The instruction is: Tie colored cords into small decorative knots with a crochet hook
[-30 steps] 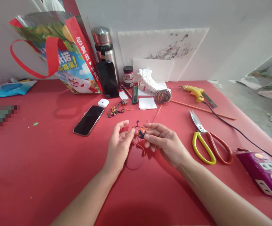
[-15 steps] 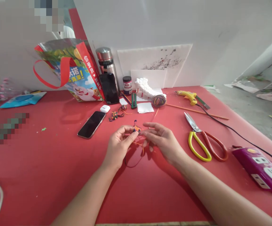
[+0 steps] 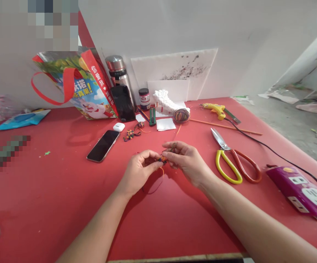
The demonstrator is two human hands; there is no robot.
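A small multicoloured knotted cord piece, orange and dark, is between my two hands above the red table. My left hand pinches its left side between thumb and fingers. At its right end, my right hand is closed, with thumb and forefinger together on a thin dark strand of the cord. An orange and purple cord tail loops below the piece. Farther off lie a similar knotted piece and a wound ball of multicoloured cord, from which an orange strand runs towards my right hand.
Scissors and a purple power strip lie to the right, with a yellow glue gun and its black cable behind. A phone and white earphone case lie left. A printed bag and steel flask stand behind.
My right hand has closed its fingers on a strand at the piece, where they were looser before. The piece has tilted and sits slightly lower. The whole view has shifted a little.
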